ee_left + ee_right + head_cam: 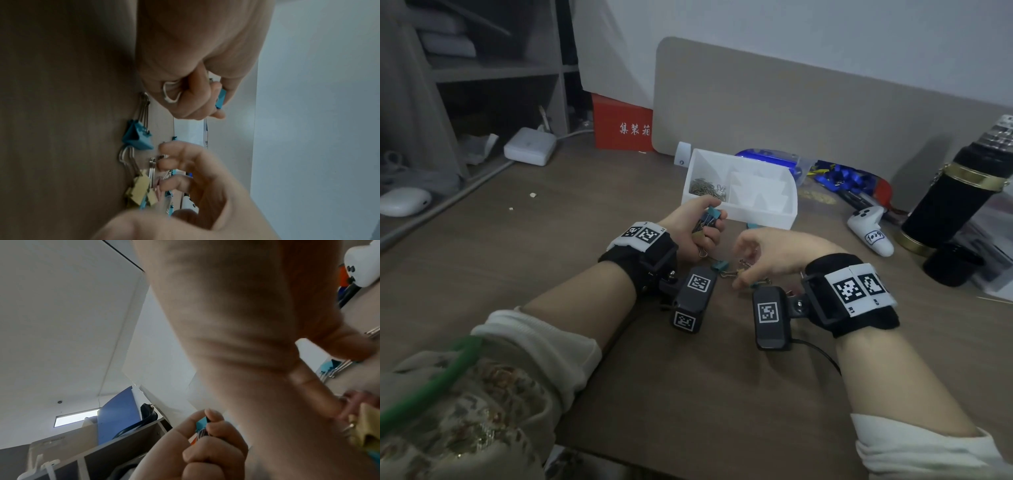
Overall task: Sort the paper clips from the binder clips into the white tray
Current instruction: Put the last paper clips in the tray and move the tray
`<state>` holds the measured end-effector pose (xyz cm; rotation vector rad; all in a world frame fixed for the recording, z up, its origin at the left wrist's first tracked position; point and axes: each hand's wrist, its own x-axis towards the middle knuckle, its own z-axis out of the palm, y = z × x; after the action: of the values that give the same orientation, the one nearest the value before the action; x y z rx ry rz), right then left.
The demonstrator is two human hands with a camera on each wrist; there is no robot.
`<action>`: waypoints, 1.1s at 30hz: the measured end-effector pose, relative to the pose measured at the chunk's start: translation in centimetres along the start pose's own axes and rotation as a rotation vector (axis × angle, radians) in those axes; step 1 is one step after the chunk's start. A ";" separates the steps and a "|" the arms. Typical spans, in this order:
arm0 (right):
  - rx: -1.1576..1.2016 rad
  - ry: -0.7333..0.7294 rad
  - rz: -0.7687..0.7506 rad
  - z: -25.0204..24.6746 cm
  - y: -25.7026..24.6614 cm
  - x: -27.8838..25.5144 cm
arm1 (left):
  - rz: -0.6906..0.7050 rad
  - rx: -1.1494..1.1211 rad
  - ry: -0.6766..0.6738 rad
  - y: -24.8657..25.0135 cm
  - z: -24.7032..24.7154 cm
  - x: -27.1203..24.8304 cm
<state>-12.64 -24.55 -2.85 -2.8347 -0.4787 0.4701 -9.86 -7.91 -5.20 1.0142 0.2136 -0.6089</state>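
Note:
My left hand [700, 228] is curled round a bunch of binder clips [711, 215], a blue one showing at the top; it hovers just in front of the white tray [767, 214]. The left wrist view shows the same fist [193, 97] with the blue clip [221, 99] at its fingertips. Loose binder clips [724, 268] lie on the table, among them a blue one [137, 136] and a yellow one [139, 193]. My right hand [744, 270] arches over them, one fingertip [320, 395] touching the pile, thumb apart. Paper clips [707, 189] fill the tray's left compartment.
A white controller [869, 229] and a black flask [948, 205] stand to the right of the tray. Blue lanyards [842, 176] lie behind it, in front of a beige divider panel [791, 102]. A white charger [529, 146] sits at the back left.

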 end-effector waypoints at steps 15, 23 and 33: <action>0.038 0.150 -0.072 1.1 0.2 1.0 | -0.023 0.023 -0.003 -0.1 0.0 0.1; 0.042 0.220 -0.012 0.8 0.0 0.8 | -0.020 0.020 -0.001 -0.1 0.1 -0.1; 0.086 0.694 0.022 -1.0 -0.1 0.0 | 0.065 -0.101 0.168 -0.1 -0.4 0.2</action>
<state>-12.35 -24.61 -1.89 -2.6808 -0.2716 -0.4748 -9.77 -7.71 -5.56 0.9713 0.3545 -0.4499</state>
